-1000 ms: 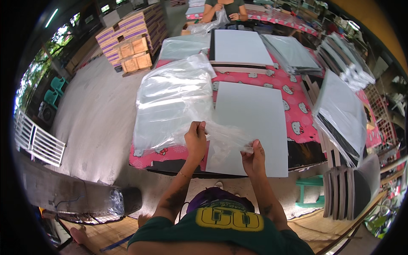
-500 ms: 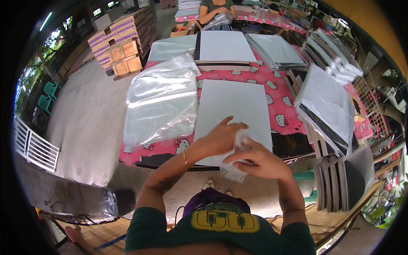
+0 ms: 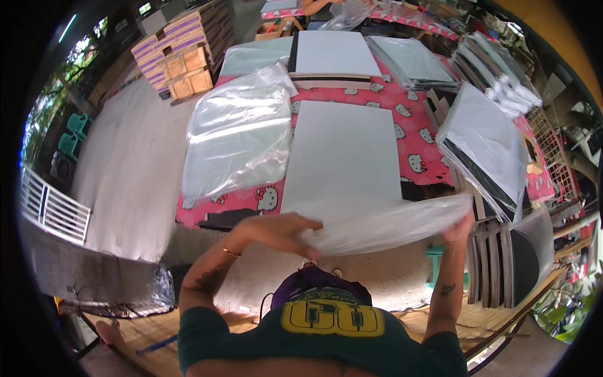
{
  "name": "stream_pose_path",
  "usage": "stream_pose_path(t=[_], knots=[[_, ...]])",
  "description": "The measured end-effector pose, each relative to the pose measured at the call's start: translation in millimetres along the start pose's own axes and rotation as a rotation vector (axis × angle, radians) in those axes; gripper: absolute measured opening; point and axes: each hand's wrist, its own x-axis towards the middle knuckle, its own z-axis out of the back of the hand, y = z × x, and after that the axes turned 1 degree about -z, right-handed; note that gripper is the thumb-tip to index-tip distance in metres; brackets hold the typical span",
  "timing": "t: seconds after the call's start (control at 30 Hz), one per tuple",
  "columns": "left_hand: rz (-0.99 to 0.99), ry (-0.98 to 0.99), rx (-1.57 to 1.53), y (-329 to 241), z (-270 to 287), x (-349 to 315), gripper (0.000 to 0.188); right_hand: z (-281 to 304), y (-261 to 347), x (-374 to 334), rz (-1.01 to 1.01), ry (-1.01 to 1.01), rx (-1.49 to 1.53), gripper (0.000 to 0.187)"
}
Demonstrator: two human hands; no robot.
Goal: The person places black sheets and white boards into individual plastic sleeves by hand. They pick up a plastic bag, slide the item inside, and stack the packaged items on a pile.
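Note:
A clear plastic bag (image 3: 392,225) is stretched sideways between my two hands, blurred by motion. My left hand (image 3: 289,235) is closed on its left end, fingers pointing right. At the opposite end, my right hand (image 3: 460,227) grips the bag's corner. Just beyond the bag, a large white board (image 3: 342,154) lies flat on the table, its near edge covered by the plastic. Left of the board is a pile of clear plastic sleeves (image 3: 239,135) with shiny creases.
A pink patterned cloth (image 3: 411,135) covers the table. Further back lie a white-topped stack of boards (image 3: 333,60) and wrapped sheets (image 3: 411,63). Bagged boards (image 3: 483,141) lean at the right, above upright dark boards (image 3: 496,267). Boxes (image 3: 182,50) are stacked at far left; another person's arm (image 3: 314,6) shows behind.
My hands have moved apart, left hand leftward and right hand rightward. The crumpled plastic between them is now spread into a wide strip along the board's near edge.

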Motion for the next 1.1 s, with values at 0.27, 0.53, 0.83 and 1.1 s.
stream_pose_path(t=[0.27,0.53,0.83,1.1], knots=[[-0.188,-0.622,-1.743,77,-30,-16,0.028,44,-46,-35,-0.243,0.330,-0.677,0.036],[-0.380,-0.584,-1.544,89,-51,-34,0.026,43,-54,-55,-0.504,0.442,-0.343,0.045],[-0.025,-0.424,-1.300,154,-71,-53,0.033,86,-109,-105,-0.762,0.435,0.022,0.029],[0.153,-0.796,-0.973,170,-119,-18,0.030,68,-139,-95,-0.438,-0.228,-0.715,0.041]])
